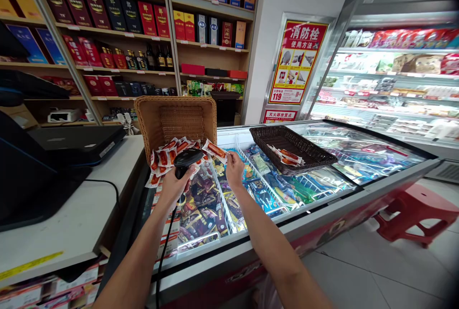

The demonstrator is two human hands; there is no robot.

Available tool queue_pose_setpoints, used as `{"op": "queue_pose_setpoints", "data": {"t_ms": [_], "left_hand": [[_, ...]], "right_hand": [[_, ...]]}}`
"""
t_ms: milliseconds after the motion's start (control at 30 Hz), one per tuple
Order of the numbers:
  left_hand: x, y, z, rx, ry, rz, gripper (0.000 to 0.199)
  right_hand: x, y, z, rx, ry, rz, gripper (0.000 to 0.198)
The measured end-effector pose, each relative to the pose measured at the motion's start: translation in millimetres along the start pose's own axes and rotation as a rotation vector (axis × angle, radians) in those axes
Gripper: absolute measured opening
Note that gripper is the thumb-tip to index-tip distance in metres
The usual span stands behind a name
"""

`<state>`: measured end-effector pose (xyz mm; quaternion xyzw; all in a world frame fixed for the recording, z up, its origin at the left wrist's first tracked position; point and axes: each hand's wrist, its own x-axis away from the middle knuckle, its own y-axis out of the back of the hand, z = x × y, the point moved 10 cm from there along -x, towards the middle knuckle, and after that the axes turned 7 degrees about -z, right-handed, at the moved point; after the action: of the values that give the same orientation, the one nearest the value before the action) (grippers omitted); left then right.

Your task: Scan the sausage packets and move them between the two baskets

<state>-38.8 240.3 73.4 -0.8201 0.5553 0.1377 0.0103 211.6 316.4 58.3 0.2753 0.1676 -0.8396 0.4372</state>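
Note:
My left hand is wrapped round the handle of a black barcode scanner, its cord running down toward me. Between the fingertips of my right hand is a wrapped sausage, held by one end just right of the scanner's head. Behind the scanner a tan wicker basket lies tipped with its mouth toward me, and several more packaged sausages are heaped at its lower edge. Off to the right, a dark brown woven tray carries a few similar packets.
Basket and tray rest on a glass-topped chest freezer full of ice-cream packets. At left is a white counter with a dark checkout machine. A red plastic stool stands on the floor at right. Shelves of boxed bottles line the back wall.

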Motion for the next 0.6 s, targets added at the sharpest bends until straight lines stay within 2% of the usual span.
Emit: {"op": "queue_pose_setpoints", "data": {"t_ms": [267,433,600], "left_hand": [[4,-2,-5,-0.087,0.011,0.031,0.052],[3,-2,0,-0.020,0.035,0.004,0.051],[-1,1,2,0.005,0.035,-0.035,0.051]], "right_hand": [[1,3,6,0.020,0.006,-0.012,0.040],[0,3,3,0.007,-0.022,-0.013,0.040],[-3,2,-13,-0.075,-0.168,-0.041,0.047]]}}
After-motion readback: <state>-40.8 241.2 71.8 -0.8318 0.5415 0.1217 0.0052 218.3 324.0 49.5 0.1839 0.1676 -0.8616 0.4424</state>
